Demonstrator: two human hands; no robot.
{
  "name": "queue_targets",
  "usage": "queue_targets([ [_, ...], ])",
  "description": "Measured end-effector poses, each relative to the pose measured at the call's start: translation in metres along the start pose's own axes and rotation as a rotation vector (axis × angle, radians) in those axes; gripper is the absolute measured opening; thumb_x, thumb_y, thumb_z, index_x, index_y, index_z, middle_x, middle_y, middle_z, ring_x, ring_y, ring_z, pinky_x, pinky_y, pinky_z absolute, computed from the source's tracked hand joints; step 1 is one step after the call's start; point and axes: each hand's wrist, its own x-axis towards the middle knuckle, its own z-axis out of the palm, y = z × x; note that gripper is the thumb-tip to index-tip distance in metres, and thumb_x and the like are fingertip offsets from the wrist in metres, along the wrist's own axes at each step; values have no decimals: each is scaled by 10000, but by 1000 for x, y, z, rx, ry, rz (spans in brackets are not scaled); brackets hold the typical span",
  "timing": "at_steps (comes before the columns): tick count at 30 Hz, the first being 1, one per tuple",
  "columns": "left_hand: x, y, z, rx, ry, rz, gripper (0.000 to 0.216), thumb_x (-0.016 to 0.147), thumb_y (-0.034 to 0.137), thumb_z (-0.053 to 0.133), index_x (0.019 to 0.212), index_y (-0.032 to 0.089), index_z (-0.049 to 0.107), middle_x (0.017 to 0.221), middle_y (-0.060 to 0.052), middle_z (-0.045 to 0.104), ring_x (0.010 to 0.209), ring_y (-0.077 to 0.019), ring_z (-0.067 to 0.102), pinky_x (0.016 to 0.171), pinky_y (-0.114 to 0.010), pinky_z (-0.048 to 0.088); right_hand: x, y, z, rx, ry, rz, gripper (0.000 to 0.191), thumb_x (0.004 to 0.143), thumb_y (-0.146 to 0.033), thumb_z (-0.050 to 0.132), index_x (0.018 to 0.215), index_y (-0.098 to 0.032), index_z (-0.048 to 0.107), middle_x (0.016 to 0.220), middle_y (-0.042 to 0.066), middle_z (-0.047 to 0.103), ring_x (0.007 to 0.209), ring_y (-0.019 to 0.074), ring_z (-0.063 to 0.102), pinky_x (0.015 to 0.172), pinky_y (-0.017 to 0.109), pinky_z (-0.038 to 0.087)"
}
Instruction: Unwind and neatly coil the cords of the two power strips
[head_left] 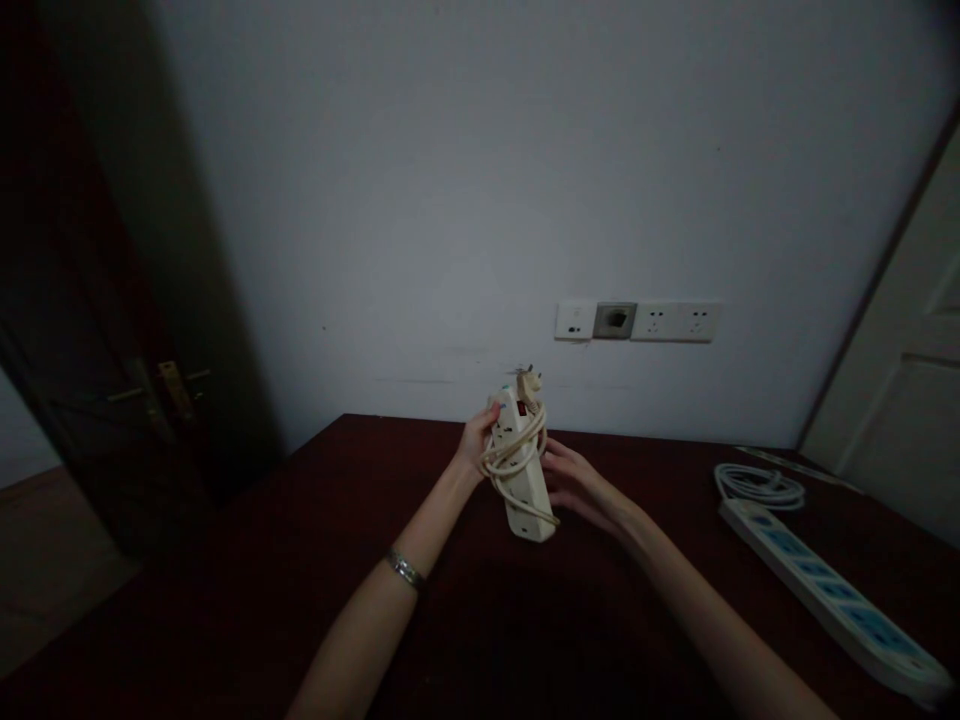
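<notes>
At frame centre, my left hand (478, 438) grips the cord-wrapped white power strip (523, 480), held upright over the table (300, 560). My right hand (579, 490) lies spread just beside it; contact I cannot tell

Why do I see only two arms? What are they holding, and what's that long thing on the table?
The camera sits on the person's head, looking down, so you see their own arms, as if through their eyes. No machine, just bare hands. The left hand grips a cream power strip held on end, its cord wound round it, plug on top. The right hand is open beside it. Below is a dark red table. The long thing at the right is another power strip with blue sockets, lying flat by its coiled cable. Wall sockets are behind.
</notes>
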Motion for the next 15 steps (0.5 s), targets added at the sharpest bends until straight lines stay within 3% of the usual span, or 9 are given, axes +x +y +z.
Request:
queue_targets([
  [7,1,-2,1,16,23,98,363,751,402,609,974,117,624,930,-101,679,900,-257,631,821,-361,492,2,8,20,-20,68,-87,609,668,-379,721,1209,-190,514,998,79,674,834,211,650,739,309,498],
  [12,6,-2,-1,210,12,101,375,744,452,612,938,133,633,841,-72,673,807,-198,627,760,-296,487,9,5,17,-215,296,-196,602,619,-400,739,1138,-163,547,840,58,675,721,189,633,685,299,489],
  [15,10,-2,0,328,115,220,342,781,453,543,933,152,604,831,-55,655,741,-169,613,676,-274,486,13,7,12,-414,446,-254,625,569,-388,761,1113,-163,551,713,12,618,609,155,577,602,280,466],
])
